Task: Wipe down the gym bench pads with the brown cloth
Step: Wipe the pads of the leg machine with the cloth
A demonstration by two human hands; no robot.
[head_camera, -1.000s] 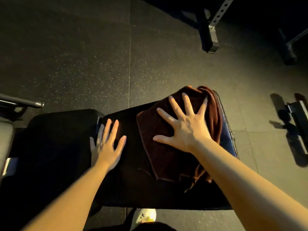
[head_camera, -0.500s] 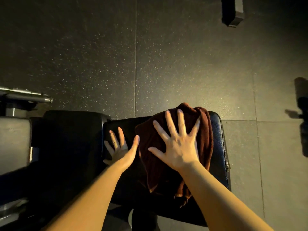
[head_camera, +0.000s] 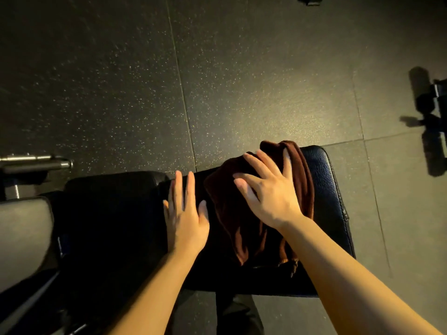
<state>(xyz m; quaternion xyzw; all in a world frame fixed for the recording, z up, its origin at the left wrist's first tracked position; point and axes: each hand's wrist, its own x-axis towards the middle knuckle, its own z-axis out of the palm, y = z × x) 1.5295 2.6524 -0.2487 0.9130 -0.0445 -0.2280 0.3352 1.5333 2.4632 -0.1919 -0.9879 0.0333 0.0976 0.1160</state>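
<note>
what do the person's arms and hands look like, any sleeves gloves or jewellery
Both forearms are bare as far as the frame shows, with no sleeve edge in view. The left hand and right hand wear no gloves, and no rings, watch or wristband can be seen. The fingernails look short and unpainted, though the dim, warm lighting makes fine detail hard to judge.

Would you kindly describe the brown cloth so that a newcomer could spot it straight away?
Find the black gym bench on the speckled floor. On its right-hand pad lies the brown cloth, crumpled, with the right hand pressing on it. It is the only soft, reddish-brown thing there; the left hand rests beside it on bare pad.
</note>
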